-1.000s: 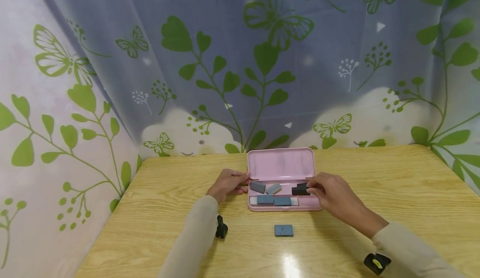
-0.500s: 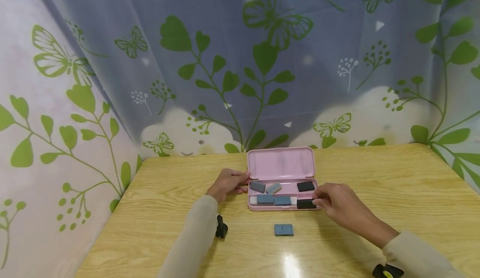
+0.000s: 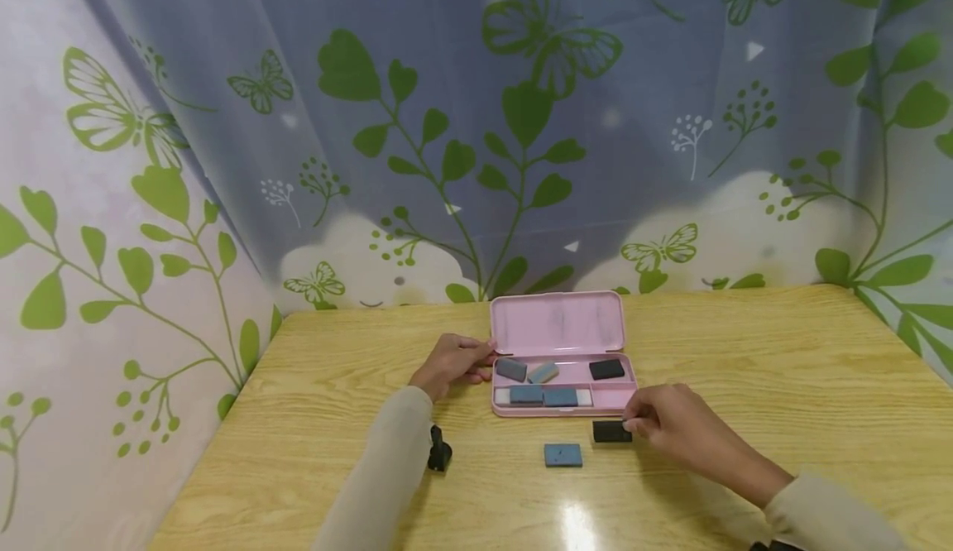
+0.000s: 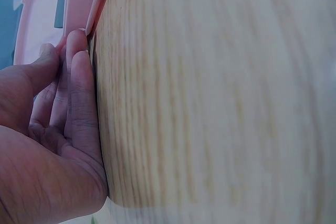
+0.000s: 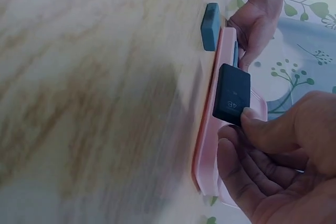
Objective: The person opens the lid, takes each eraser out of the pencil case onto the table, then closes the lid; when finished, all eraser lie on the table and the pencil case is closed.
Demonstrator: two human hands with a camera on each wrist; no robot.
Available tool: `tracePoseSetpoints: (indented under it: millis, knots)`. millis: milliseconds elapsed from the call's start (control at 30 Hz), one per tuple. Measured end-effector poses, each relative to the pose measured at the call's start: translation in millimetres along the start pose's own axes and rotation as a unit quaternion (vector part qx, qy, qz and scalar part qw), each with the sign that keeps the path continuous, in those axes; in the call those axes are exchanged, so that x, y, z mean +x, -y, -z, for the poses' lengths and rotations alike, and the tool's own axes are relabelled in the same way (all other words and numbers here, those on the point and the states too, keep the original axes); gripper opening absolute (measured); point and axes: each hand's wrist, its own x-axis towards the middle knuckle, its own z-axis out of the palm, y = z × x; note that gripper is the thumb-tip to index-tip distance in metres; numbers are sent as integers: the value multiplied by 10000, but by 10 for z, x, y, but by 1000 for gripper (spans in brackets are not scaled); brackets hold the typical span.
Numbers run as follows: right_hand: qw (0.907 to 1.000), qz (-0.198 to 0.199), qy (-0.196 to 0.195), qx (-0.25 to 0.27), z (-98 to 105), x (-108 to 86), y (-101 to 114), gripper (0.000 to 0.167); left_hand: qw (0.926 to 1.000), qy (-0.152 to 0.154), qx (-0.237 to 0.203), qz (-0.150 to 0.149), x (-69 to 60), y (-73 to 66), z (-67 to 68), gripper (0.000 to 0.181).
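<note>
A pink pencil case (image 3: 614, 400) stands with its lid raised on the table. My left hand (image 3: 449, 365) holds the case by its left edge near the hinge; in the left wrist view its fingertips meet the pink corner. Between thumb and fingers, my right hand (image 3: 681, 423) pinches a black eraser (image 3: 611, 431) just in front of the case. This eraser shows "4B" in the right wrist view. A blue eraser (image 3: 562, 455) lies on the table nearby. Inside the case are a black eraser (image 3: 606, 369), a grey-blue eraser (image 3: 511, 370), a pale blue eraser (image 3: 543, 372) and two blue-sleeved erasers (image 3: 526, 395).
The wooden table (image 3: 335, 452) extends to both sides and in front of the case. A patterned curtain (image 3: 447, 121) hangs right behind the table. A low divider splits the case into a back and a front compartment.
My right hand has lifted the black eraser out of the case and moved it toward me, past the front rim. The other black eraser stays in the back compartment. My left hand keeps its place.
</note>
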Motion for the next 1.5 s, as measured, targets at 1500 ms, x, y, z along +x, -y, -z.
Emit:
tracePoseSetpoints:
  millis: [1500]
  knots:
    - [9979, -253, 366, 465, 6, 91, -74, 12, 9999, 34, -118, -63, -41, -17, -5, 30]
